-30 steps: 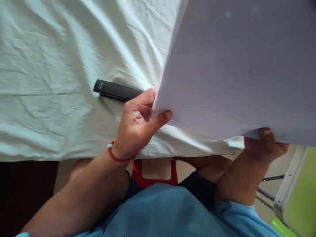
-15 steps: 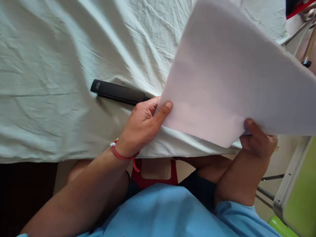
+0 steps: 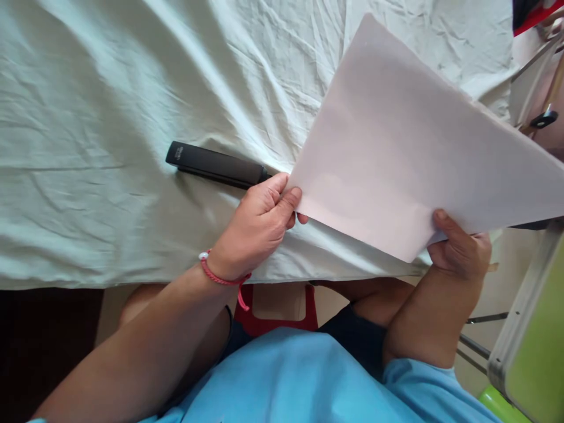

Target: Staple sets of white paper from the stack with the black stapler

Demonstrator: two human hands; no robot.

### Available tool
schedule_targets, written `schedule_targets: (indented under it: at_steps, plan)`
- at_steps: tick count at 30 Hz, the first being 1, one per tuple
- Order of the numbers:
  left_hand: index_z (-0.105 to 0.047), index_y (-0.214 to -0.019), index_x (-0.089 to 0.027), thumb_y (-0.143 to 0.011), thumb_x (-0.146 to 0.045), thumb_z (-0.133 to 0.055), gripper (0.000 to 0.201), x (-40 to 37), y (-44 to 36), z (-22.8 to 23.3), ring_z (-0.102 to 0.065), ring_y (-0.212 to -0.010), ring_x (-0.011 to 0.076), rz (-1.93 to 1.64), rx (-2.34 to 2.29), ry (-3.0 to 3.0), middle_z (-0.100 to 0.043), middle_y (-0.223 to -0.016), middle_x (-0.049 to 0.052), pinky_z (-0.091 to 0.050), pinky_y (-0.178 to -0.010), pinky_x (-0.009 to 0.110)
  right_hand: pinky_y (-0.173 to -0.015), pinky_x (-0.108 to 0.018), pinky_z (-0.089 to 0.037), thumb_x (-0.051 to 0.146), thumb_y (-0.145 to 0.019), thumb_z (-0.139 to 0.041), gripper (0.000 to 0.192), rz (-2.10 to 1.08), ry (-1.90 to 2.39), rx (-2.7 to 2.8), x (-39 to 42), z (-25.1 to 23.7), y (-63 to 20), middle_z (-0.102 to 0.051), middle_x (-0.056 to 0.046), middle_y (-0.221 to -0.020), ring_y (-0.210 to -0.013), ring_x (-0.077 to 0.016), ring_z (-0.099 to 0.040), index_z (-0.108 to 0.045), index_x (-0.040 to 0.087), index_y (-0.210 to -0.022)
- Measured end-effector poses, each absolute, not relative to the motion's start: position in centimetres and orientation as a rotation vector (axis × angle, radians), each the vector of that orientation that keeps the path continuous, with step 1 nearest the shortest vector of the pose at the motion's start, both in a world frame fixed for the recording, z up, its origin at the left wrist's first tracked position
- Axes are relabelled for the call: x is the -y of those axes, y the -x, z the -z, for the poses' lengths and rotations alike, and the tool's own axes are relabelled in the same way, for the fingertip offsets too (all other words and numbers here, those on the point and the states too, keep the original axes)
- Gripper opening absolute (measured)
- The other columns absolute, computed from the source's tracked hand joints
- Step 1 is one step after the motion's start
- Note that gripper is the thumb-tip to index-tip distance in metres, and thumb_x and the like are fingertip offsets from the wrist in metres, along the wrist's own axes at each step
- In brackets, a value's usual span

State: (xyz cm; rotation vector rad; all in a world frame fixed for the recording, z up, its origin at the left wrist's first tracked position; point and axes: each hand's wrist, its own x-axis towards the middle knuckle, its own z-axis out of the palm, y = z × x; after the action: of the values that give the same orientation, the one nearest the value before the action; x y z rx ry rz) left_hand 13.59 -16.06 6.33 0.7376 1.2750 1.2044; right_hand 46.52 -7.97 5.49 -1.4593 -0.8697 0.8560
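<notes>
Both hands hold up a stack of white paper sheets (image 3: 409, 135), tilted over the right part of the cloth. My left hand (image 3: 259, 220) pinches the left corner, thumb on top and fingers underneath. Along the near edge, my right hand (image 3: 462, 249) grips the sheets with its thumb on top; its other fingers are partly hidden beneath. A black stapler (image 3: 215, 164) lies on the cloth just beyond my left hand, which hides its right end.
A wrinkled pale cloth (image 3: 79, 194) covers the surface before me. At the right stands a green panel with a metal edge (image 3: 529, 329), beside thin metal bars. A red stool-like frame (image 3: 275, 324) shows between my legs.
The paper's far corner has come down and nearer to me, so the whole left side now shows. My left fingertips now show below the paper's edge. The stapler lies still.
</notes>
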Motion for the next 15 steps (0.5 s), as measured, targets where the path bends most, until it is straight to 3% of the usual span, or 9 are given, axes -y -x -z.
schedule_targets:
  at_steps: [5,8,12,15]
  plan:
    - [-0.069,-0.087,-0.023,-0.089,-0.052,-0.098,0.041,15.9,-13.8,-6.2,-0.054,-0.064,0.0126,-1.23,-1.258,-0.636,-0.061,-0.078,-0.002,-0.044,-0.055,0.024,-0.116,-0.047,-0.072,0.026,-0.045,-0.11,0.062,-0.852,1.44,0.857,7.8,-5.6,-46.2,-0.088,-0.007,-0.12,-0.124,-0.0287,-0.083,-0.081,0.019,-0.098]
    - [-0.07,-0.092,-0.023,-0.092,-0.049,-0.096,0.037,16.3,-14.0,-6.4,-0.057,-0.064,0.0128,-1.235,-1.282,-0.668,-0.063,-0.078,-0.002,-0.045,-0.057,0.025,-0.112,-0.044,-0.073,0.028,-0.043,-0.112,0.066,-0.847,1.462,0.846,7.7,-5.5,-46.3,-0.088,-0.008,-0.118,-0.124,-0.0295,-0.083,-0.08,0.018,-0.1]
    - [-0.075,-0.112,-0.023,-0.099,-0.028,-0.088,0.019,17.4,-14.5,-6.7,-0.069,-0.067,0.0149,-1.365,-1.541,-0.846,-0.071,-0.075,-0.004,-0.053,-0.068,0.029,-0.11,-0.044,-0.074,0.029,-0.043,-0.114,0.067,-0.872,1.488,0.857,7.6,-5.3,-46.8,-0.088,-0.006,-0.118,-0.124,-0.0286,-0.083,-0.079,0.02,-0.099]
    - [-0.075,-0.12,-0.024,-0.091,-0.011,-0.085,0.033,17.8,-14.5,-6.2,-0.072,-0.063,0.0157,-1.644,-1.65,-0.899,-0.07,-0.068,-0.008,-0.055,-0.066,0.031,-0.11,-0.047,-0.075,0.03,-0.043,-0.115,0.067,-0.896,1.502,0.856,7.6,-5.2,-47.1,-0.089,-0.006,-0.117,-0.12,-0.0294,-0.085,-0.08,0.021,-0.099]
